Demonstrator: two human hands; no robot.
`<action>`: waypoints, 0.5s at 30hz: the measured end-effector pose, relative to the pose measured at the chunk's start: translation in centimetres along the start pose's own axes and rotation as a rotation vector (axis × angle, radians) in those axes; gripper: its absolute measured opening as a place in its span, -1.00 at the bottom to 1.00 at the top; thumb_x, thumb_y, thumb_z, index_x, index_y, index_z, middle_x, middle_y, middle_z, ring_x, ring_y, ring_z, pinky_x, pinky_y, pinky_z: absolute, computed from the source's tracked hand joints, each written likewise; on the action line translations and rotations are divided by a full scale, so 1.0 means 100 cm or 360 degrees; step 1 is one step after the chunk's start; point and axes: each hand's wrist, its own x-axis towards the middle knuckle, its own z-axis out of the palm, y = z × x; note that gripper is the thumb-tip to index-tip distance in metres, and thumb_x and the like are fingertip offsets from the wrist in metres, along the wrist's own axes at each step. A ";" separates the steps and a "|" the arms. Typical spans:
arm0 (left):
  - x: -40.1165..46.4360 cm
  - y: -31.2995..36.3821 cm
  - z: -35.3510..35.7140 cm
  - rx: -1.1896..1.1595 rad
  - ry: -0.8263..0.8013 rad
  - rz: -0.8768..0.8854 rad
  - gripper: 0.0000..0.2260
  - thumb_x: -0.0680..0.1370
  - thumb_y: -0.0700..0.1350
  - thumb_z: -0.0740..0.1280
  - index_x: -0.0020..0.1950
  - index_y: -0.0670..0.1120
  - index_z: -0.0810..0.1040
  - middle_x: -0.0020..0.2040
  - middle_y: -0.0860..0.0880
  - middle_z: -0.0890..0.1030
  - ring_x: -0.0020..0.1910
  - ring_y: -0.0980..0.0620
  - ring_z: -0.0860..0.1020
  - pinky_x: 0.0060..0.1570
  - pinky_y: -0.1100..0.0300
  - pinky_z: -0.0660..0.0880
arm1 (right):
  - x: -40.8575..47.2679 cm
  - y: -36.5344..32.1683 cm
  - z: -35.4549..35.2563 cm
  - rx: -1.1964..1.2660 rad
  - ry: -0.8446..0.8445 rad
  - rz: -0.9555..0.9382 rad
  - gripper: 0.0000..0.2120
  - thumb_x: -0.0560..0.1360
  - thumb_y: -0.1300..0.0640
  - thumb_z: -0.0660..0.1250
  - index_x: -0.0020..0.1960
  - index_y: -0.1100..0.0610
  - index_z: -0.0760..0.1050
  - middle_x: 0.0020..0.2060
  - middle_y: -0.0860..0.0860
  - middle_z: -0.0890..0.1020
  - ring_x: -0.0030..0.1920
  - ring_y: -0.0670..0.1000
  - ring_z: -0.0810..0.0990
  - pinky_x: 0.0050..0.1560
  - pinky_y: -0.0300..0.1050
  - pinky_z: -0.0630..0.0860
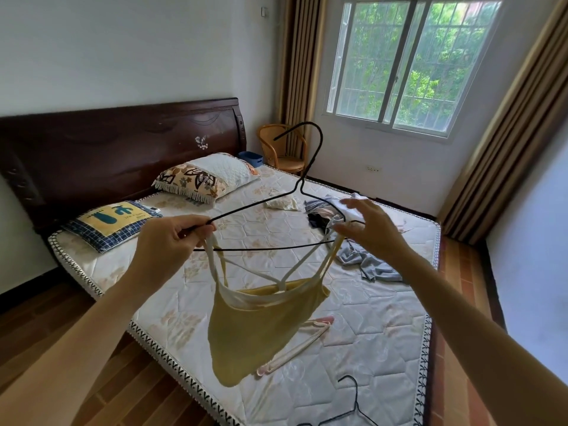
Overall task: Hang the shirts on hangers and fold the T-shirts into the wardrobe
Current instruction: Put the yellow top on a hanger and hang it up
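A black wire hanger [302,179] is held up over the bed. My left hand [172,238] pinches its left end together with one strap. A yellow strappy top [261,327] hangs from the hanger by its white straps. My right hand [368,226] is at the hanger's right end, where the other strap loops over the wire; whether its fingers hold the strap or the wire cannot be made out. A pile of clothes [332,210] and a grey garment [368,262] lie on the mattress behind.
On the mattress [384,333] lie a pink hanger [295,348] and another black hanger [353,407] near the front edge. Two pillows [203,176] sit by the dark headboard [123,142]. A wicker chair [285,149] stands under the window. Wooden floor lies to the left.
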 end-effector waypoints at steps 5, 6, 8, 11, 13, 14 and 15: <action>0.000 -0.002 -0.003 0.0078 0.0027 0.0011 -0.85 0.48 -0.31 0.42 0.03 -0.19 0.68 -0.25 0.08 0.64 -0.29 0.34 0.60 -0.24 0.50 0.50 | 0.004 -0.002 0.014 0.0030 0.0257 -0.0076 -0.88 0.57 0.20 0.35 0.05 0.13 0.66 -0.19 -0.05 0.67 -0.23 -0.09 0.65 -0.23 -0.40 0.39; -0.001 -0.003 -0.005 0.0092 0.0028 0.0022 -0.85 0.48 -0.32 0.42 0.03 -0.19 0.68 -0.24 0.03 0.66 -0.28 0.32 0.61 -0.23 0.49 0.51 | 0.004 -0.003 0.015 0.0042 0.0275 -0.0086 -0.87 0.58 0.19 0.34 0.06 0.12 0.66 -0.19 -0.06 0.67 -0.28 -0.17 0.60 -0.25 -0.41 0.38; -0.001 -0.006 -0.010 0.0127 0.0040 0.0044 -0.85 0.49 -0.30 0.43 0.05 -0.21 0.67 -0.20 -0.05 0.68 -0.25 0.22 0.63 -0.21 0.40 0.56 | 0.007 -0.008 0.014 0.0052 0.0299 -0.0119 -0.86 0.59 0.17 0.33 0.07 0.10 0.66 -0.17 -0.04 0.68 -0.31 -0.18 0.56 -0.26 -0.33 0.45; -0.004 -0.010 -0.021 0.0298 0.0109 0.0083 -0.87 0.52 -0.18 0.43 0.02 -0.19 0.69 -0.20 -0.07 0.70 -0.34 0.05 0.62 -0.27 0.09 0.59 | 0.016 -0.020 0.013 0.0060 0.0364 -0.0243 -0.86 0.59 0.17 0.34 0.07 0.12 0.67 -0.16 0.00 0.70 -0.27 -0.07 0.58 -0.25 -0.35 0.40; -0.009 -0.011 -0.031 0.0447 0.0191 0.0094 -0.80 0.52 -0.07 0.38 0.00 -0.17 0.70 -0.23 -0.04 0.70 -0.37 0.04 0.61 -0.34 0.12 0.53 | 0.022 -0.034 0.015 0.0127 0.0404 -0.0318 -0.86 0.58 0.19 0.34 0.07 0.13 0.67 -0.15 0.01 0.69 -0.22 -0.05 0.59 -0.23 -0.37 0.37; -0.011 -0.010 -0.036 0.0505 0.0231 0.0085 -0.79 0.52 -0.05 0.38 0.00 -0.16 0.70 -0.22 -0.04 0.70 -0.37 0.05 0.61 -0.35 0.17 0.51 | 0.025 -0.039 0.018 0.0155 0.0425 -0.0352 -0.85 0.58 0.20 0.34 0.07 0.13 0.67 -0.13 0.02 0.70 -0.19 -0.03 0.60 -0.21 -0.30 0.40; -0.014 -0.010 -0.043 0.0545 0.0266 0.0064 -0.78 0.52 -0.04 0.38 0.02 -0.16 0.70 -0.21 -0.04 0.70 -0.35 0.06 0.61 -0.35 0.20 0.51 | 0.027 -0.045 0.023 0.0172 0.0439 -0.0381 -0.85 0.58 0.19 0.34 0.07 0.12 0.67 -0.11 0.04 0.70 -0.17 0.00 0.61 -0.20 -0.20 0.45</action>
